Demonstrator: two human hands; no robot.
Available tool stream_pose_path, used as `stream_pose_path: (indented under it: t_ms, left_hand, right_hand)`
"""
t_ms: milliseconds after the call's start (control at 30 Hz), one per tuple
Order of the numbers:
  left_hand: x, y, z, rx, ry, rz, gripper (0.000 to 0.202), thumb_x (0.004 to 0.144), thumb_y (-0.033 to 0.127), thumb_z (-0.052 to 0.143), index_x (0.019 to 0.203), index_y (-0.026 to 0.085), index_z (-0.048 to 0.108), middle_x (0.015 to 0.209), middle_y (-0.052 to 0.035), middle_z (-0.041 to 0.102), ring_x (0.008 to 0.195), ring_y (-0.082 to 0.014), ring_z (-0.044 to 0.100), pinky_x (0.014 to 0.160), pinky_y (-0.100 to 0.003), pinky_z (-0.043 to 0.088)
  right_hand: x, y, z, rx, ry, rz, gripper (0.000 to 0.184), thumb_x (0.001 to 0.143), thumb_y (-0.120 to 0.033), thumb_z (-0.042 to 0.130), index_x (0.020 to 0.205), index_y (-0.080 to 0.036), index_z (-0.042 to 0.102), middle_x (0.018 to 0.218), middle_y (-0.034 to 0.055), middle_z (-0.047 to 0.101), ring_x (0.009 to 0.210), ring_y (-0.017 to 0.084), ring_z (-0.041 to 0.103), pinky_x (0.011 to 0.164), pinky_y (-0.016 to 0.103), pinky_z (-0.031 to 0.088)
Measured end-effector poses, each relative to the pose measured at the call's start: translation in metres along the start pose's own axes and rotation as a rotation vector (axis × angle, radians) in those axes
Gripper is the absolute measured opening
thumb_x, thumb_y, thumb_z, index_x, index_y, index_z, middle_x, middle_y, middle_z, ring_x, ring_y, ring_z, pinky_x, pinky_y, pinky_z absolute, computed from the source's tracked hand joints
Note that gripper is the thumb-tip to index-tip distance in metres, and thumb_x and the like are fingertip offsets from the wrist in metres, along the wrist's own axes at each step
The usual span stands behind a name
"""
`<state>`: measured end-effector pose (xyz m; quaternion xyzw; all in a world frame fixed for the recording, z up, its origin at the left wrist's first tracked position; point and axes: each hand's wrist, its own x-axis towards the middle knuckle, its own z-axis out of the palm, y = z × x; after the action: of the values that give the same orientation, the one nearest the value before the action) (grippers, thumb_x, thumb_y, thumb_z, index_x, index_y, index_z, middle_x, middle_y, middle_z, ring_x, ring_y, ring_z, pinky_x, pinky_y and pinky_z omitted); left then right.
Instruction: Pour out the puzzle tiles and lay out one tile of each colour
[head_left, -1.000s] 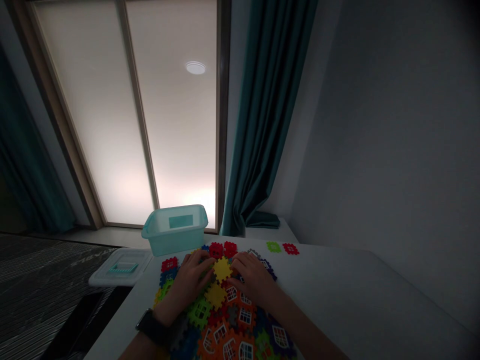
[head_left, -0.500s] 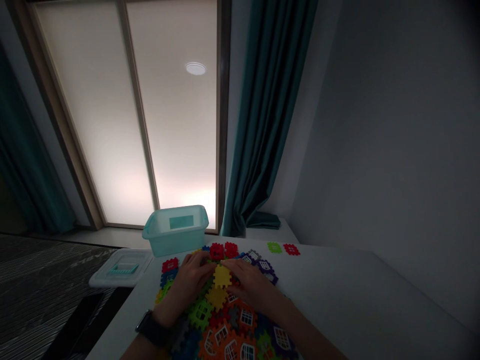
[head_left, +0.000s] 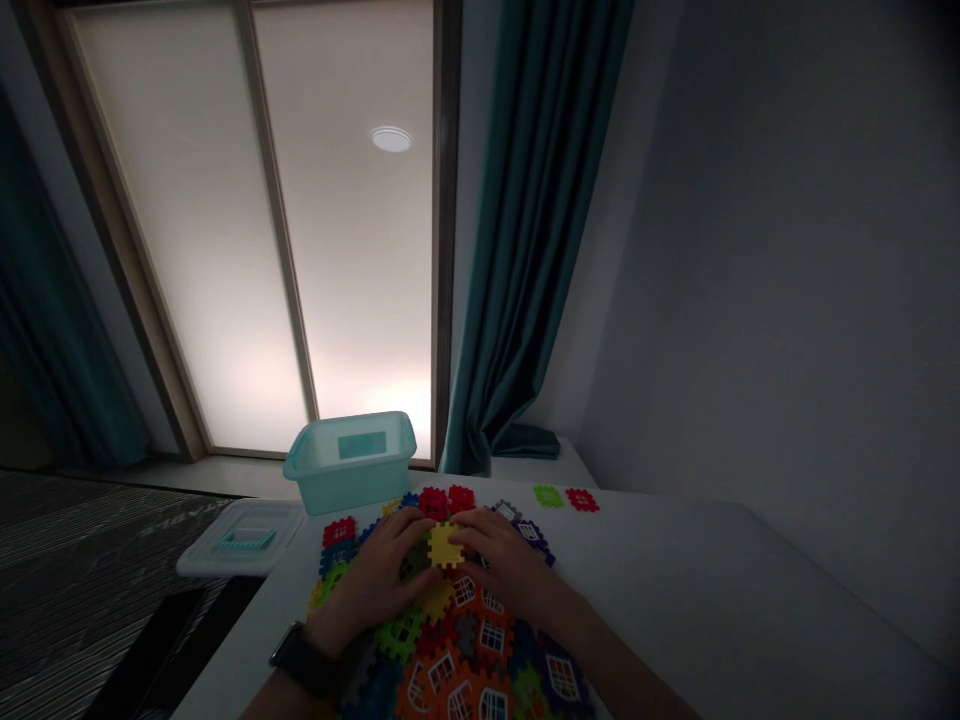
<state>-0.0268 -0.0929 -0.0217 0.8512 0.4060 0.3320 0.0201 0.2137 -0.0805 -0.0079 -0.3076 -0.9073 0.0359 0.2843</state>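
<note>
A yellow square building tile (head_left: pixel 445 546) with notched edges is held upright-looking above the pile, between my two hands. My left hand (head_left: pixel 384 572) grips its left edge, fingers bent and thumb below. On the opposite edge, the fingers of my right hand (head_left: pixel 501 557) are closed on the tile. Under the hands lies a pile of interlocking tiles in several colours; a darker yellow tile (head_left: pixel 436 600), a green window tile (head_left: pixel 400 632) and an orange window tile (head_left: pixel 493 637) show there. Parts of the pile are hidden by my hands and forearms.
A teal plastic bin (head_left: pixel 351 475) stands at the back left of the white table (head_left: pixel 675 590). Its clear lid (head_left: pixel 244 537) with a teal handle lies left of it. A light green tile (head_left: pixel 548 496) and a red tile (head_left: pixel 582 500) lie apart at the back.
The yellow tile has tilted and shifted slightly upward in the view. My left hand has moved in a little, its thumb now lower beside the tile; my right fingers have closed over the right edge.
</note>
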Motion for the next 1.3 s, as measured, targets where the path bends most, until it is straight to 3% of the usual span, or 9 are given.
stream_pose_path:
  t_ms: [67, 367, 700, 800, 867, 933, 1100, 1300]
  left_hand:
    - [-0.001, -0.002, 0.002, -0.012, 0.01, 0.008, 0.045, 0.086, 0.033, 0.072, 0.128, 0.025, 0.057, 0.127, -0.0102, 0.061, 0.115, -0.0293, 0.06, 0.095, -0.045, 0.055]
    - [-0.002, -0.012, 0.005, -0.032, 0.067, 0.025, 0.043, 0.088, 0.032, 0.071, 0.129, 0.027, 0.058, 0.129, -0.0106, 0.059, 0.119, -0.0303, 0.06, 0.097, -0.046, 0.055]
    - [0.001, -0.003, 0.001, -0.112, 0.078, -0.017, 0.038, 0.089, 0.032, 0.068, 0.125, 0.026, 0.058, 0.125, -0.0095, 0.06, 0.116, -0.0283, 0.061, 0.094, -0.042, 0.057]
    - [0.004, 0.003, -0.001, -0.205, 0.05, -0.063, 0.026, 0.093, 0.034, 0.062, 0.117, 0.023, 0.062, 0.119, -0.0101, 0.062, 0.111, -0.0266, 0.062, 0.093, -0.041, 0.056]
    - [0.006, 0.008, -0.002, -0.297, -0.005, -0.095, 0.021, 0.099, 0.036, 0.052, 0.103, 0.021, 0.065, 0.11, -0.0091, 0.065, 0.103, -0.0242, 0.063, 0.09, -0.039, 0.056]
    - [0.008, 0.011, -0.002, -0.385, -0.043, -0.149, 0.031, 0.103, 0.04, 0.042, 0.092, 0.021, 0.064, 0.099, -0.0068, 0.066, 0.093, -0.0215, 0.063, 0.083, -0.036, 0.056]
    - [0.011, 0.015, -0.001, -0.584, -0.061, -0.386, 0.04, 0.1, 0.053, 0.042, 0.085, 0.02, 0.059, 0.079, -0.0009, 0.061, 0.073, -0.0177, 0.058, 0.064, -0.028, 0.051]
    - [0.012, 0.018, -0.006, -0.757, -0.089, -0.458, 0.044, 0.098, 0.058, 0.044, 0.078, 0.021, 0.056, 0.072, 0.0014, 0.058, 0.066, -0.0164, 0.056, 0.061, -0.028, 0.049]
  right_hand:
    - [-0.001, 0.002, 0.002, -0.013, 0.016, -0.009, 0.038, 0.085, -0.01, 0.07, 0.118, -0.025, 0.062, 0.132, 0.0073, 0.063, 0.124, 0.026, 0.059, 0.105, 0.046, 0.051]
    - [-0.003, 0.001, 0.004, -0.108, 0.112, -0.05, 0.035, 0.087, -0.013, 0.068, 0.119, -0.025, 0.059, 0.131, 0.0104, 0.063, 0.121, 0.028, 0.061, 0.099, 0.047, 0.055]
    - [-0.005, 0.003, 0.004, -0.171, 0.202, -0.187, 0.025, 0.097, -0.013, 0.054, 0.119, -0.023, 0.06, 0.119, 0.0117, 0.068, 0.11, 0.025, 0.065, 0.095, 0.046, 0.054]
    - [-0.004, 0.0, 0.004, -0.122, 0.229, -0.191, 0.024, 0.1, -0.015, 0.05, 0.118, -0.025, 0.062, 0.116, 0.0089, 0.07, 0.109, 0.024, 0.065, 0.095, 0.045, 0.053]
    - [-0.001, -0.003, 0.003, -0.032, 0.259, -0.13, 0.02, 0.101, -0.017, 0.048, 0.11, -0.024, 0.064, 0.108, 0.0075, 0.072, 0.105, 0.023, 0.066, 0.094, 0.043, 0.053]
    - [0.003, -0.006, 0.002, 0.087, 0.271, 0.005, 0.017, 0.101, -0.021, 0.049, 0.099, -0.023, 0.066, 0.098, 0.0064, 0.072, 0.096, 0.022, 0.067, 0.088, 0.04, 0.055]
    - [0.012, -0.014, -0.006, 0.384, 0.126, 0.38, 0.02, 0.096, -0.031, 0.054, 0.09, -0.023, 0.07, 0.086, 0.0028, 0.074, 0.078, 0.02, 0.07, 0.07, 0.032, 0.057]
    - [0.015, -0.017, -0.014, 0.587, 0.083, 0.493, 0.023, 0.095, -0.034, 0.055, 0.084, -0.021, 0.07, 0.079, 0.0023, 0.073, 0.074, 0.02, 0.071, 0.066, 0.03, 0.056]
